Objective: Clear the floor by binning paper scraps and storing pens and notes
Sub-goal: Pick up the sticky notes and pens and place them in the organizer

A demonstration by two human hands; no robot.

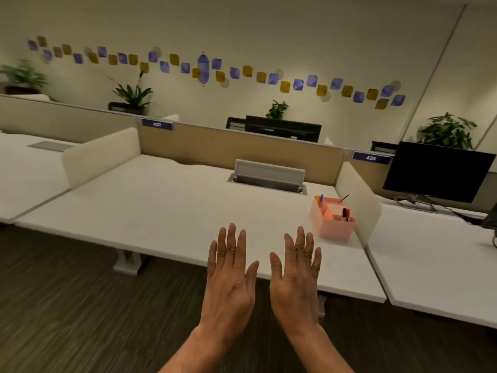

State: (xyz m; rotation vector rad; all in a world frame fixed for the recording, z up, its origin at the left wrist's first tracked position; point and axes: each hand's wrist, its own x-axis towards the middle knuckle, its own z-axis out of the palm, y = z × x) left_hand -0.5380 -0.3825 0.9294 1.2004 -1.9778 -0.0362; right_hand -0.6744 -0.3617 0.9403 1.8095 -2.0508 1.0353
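Observation:
My left hand (231, 275) and my right hand (295, 278) are held out side by side, backs up, fingers straight and slightly apart, holding nothing. They hover over the front edge of a white desk (166, 208). A pink desk organiser (336, 227) stands on the desk to the right of my right hand. It holds orange and pink notes, a red and a black marker, blue and yellow pens, and a thin dark pen leaning at its back. No paper scraps, pens or bin show on the visible floor.
Dark striped carpet (80, 305) lies in front of the desk. Cream dividers (99, 154) flank the desk. An open cable hatch (269, 176) sits at its back. A black monitor (438, 170) stands on the neighbouring desk to the right. Potted plants line the far wall.

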